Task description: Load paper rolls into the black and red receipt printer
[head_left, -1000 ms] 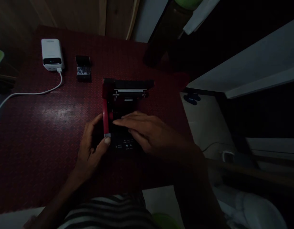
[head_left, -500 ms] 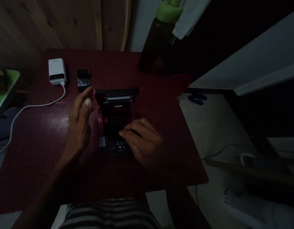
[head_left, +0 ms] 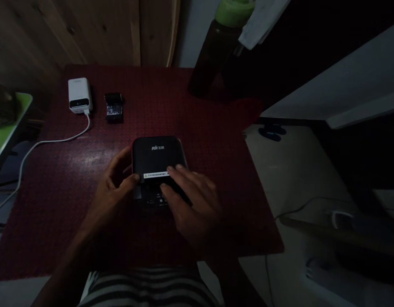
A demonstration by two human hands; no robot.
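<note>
a left hand clasps the near-left edge of a closed black printer, thumb on top; the right hand lies flat, fingers loose, across its front. a white power bank sits well beyond the left hand.

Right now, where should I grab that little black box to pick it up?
Probably by its two side edges, from above: the black box lies flat, lid shut, rounded top offering no handle. The left hand grips its left edge; the right hand partly covers the front buttons.
</note>
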